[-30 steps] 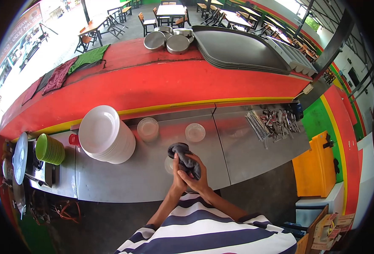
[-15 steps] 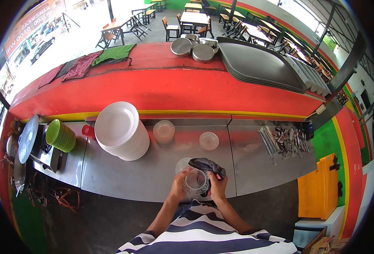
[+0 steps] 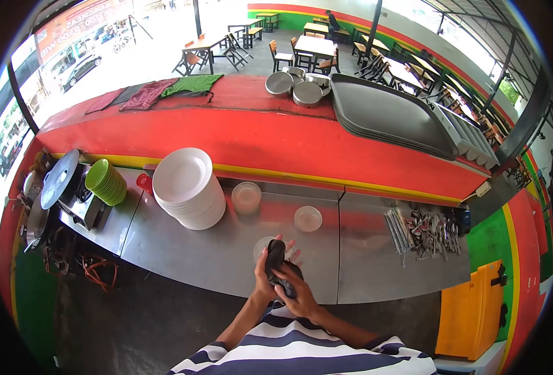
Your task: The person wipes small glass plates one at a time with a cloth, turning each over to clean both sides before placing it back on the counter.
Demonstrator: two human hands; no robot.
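Observation:
A dark grey cloth (image 3: 276,253) is bunched between my two hands above the front of the steel counter. My left hand (image 3: 263,275) is closed around a small clear glass bowl, now mostly covered by the cloth; its fingertips show beyond the cloth. My right hand (image 3: 296,294) presses the cloth against the bowl with bent fingers. Just behind my left hand, a clear glass dish (image 3: 261,245) lies on the counter, partly hidden. Farther back stand some clear bowls (image 3: 246,197), apparently stacked, and another clear bowl (image 3: 308,219).
A tall stack of white plates (image 3: 192,197) stands left of the bowls, beside a red cup (image 3: 144,182) and green bowls (image 3: 106,182). Cutlery (image 3: 430,234) lies at right. Grey trays (image 3: 392,115) and metal pans (image 3: 307,93) rest on the red ledge (image 3: 239,131).
The glass bowl has tilted from facing up to nearly hidden. The cloth and my right hand have moved left over it. The camera view has shifted slightly.

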